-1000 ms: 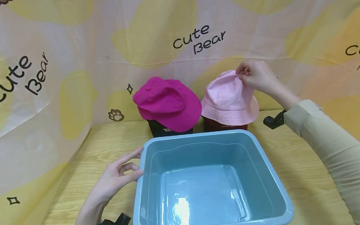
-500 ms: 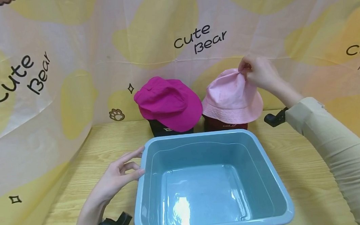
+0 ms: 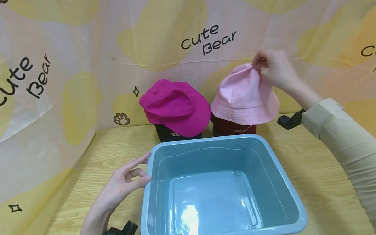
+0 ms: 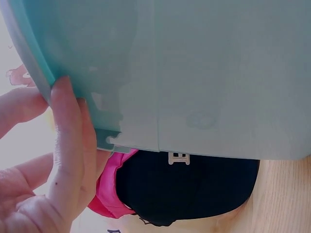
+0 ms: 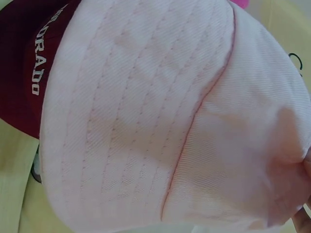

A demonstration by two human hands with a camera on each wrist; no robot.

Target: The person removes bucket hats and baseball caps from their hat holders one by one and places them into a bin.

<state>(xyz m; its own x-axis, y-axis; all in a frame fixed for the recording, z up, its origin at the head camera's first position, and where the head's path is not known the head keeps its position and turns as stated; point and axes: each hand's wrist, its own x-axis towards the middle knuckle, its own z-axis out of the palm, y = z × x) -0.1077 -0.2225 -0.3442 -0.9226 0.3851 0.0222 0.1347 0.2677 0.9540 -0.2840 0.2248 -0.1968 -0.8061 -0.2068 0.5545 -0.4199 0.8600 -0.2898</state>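
My right hand [image 3: 276, 68] pinches the crown of a light pink bucket hat [image 3: 242, 97], which hangs brim down, tilted, over a dark maroon cap [image 3: 234, 127] with white lettering. In the right wrist view the stitched brim of the bucket hat [image 5: 131, 116] fills the middle, and the maroon cap [image 5: 29, 73] shows at upper left. My left hand [image 3: 122, 181] holds the left rim of a blue plastic basin [image 3: 299, 214]. Fingers [image 4: 68, 141] lie against the basin's outer wall [image 4: 194, 77] in the left wrist view.
Left of the bucket hat, a magenta baseball cap [image 3: 174, 105] sits on a black cap [image 3: 179, 135] behind the basin. All stand on a wood-grain table [image 3: 113, 146], backed by a patterned cloth [image 3: 158, 34]. Nothing lies in the basin.
My right hand has moved up and slightly right, raising the bucket hat so more of the maroon cap shows. The left hand and basin have barely moved.
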